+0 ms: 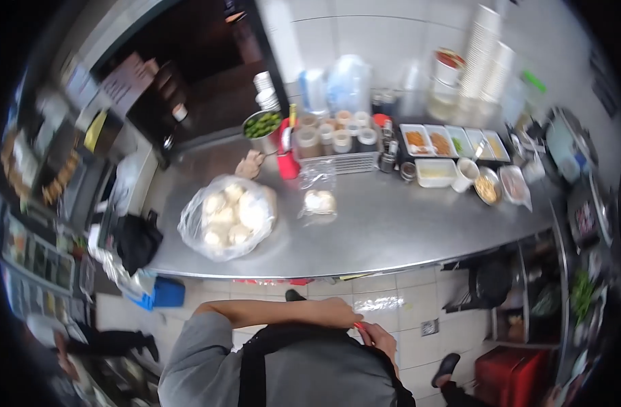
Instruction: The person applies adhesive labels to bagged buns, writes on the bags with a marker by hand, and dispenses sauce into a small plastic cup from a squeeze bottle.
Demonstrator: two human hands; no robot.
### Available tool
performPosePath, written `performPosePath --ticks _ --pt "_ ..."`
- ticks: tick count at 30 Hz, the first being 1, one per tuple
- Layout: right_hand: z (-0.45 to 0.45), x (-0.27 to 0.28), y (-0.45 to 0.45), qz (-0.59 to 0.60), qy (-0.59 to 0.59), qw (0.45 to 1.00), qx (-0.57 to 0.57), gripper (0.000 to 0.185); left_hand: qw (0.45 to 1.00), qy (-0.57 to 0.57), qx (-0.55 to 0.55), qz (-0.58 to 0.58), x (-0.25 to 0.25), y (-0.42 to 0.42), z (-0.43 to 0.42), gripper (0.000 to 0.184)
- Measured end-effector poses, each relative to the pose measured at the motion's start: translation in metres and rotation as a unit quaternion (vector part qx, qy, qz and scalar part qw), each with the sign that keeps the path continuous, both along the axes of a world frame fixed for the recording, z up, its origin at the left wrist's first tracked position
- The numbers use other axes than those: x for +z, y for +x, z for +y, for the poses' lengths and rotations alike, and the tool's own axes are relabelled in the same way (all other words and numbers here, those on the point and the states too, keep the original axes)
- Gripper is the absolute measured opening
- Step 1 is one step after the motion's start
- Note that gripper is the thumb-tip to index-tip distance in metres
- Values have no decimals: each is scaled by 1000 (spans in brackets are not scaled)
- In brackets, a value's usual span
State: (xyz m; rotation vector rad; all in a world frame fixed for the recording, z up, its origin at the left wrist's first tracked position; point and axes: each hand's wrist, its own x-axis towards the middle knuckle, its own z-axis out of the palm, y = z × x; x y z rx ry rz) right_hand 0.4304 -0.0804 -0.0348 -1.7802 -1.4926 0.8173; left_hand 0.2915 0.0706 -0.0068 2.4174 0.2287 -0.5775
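My left hand [337, 313] reaches across the front of my body, its fingers closed near a small red thing [358, 326]. Just right of it, my right hand [379, 337] is closed by the same red thing; which hand grips it is hard to tell. Both hands are below the front edge of the steel counter [392, 234]. On the counter lies a large clear bag [229, 217] of round white pieces, and right of it a small clear bag [319, 202] with white pieces inside.
Along the counter's back stand a pot of green fruit [262, 127], lidded cups [341, 141], trays of toppings [453, 142] and stacked cups [483, 61]. A blue bin [168, 292] and a red crate [510, 376] are on the floor. Another person [110, 339] is at lower left.
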Motion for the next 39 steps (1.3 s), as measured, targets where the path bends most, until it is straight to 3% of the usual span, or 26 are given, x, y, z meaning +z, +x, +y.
performPosePath --ticks 2,6,7,8,9,10,12,13,15,26,29,32,33,34,36,37,39 --pt "27 19 -17 -38 16 996 82 15 991 55 80 -96 0 -51 1 33" --pt "98 30 -31 -114 80 948 285 14 965 6 243 -95 28 -131 9 27" --pt "118 38 -33 -57 67 963 255 16 939 -23 331 -91 31 -149 16 26" --pt "141 48 -37 -3 54 974 221 20 888 -84 410 -191 23 -168 20 30" --pt "160 76 -57 164 98 969 155 25 845 -127 482 -191 40 -174 24 30" --pt "176 100 -81 326 140 931 81 29 817 -168 498 -238 36 -178 26 30" --pt "207 105 -102 229 239 939 92 35 750 -239 525 -324 29 -187 31 30" --pt "215 107 -114 273 208 936 84 36 732 -268 523 -344 32 -191 34 26" --pt "226 109 -139 358 142 921 67 37 720 -275 538 -342 28 -205 39 26" --pt "244 86 -229 355 104 929 23 37 747 -289 515 -305 26 -275 69 26" --pt "250 84 -227 308 197 931 11 36 753 -280 512 -304 21 -279 77 27" --pt "250 102 -216 323 210 923 17 32 766 -248 518 -288 22 -283 85 31" --pt "242 111 -207 206 80 975 36 18 777 -244 511 -277 27 -284 89 33" --pt "242 108 -204 48 125 985 111 14 787 -240 503 -266 31 -284 90 35" --pt "247 100 -196 -268 207 908 246 21 805 -202 499 -251 37 -278 93 37" --pt "249 95 -192 -275 218 899 261 35 813 -183 495 -244 39 -273 95 39" --pt "251 91 -186 -303 222 884 279 34 827 -166 494 -212 42 -265 99 39"
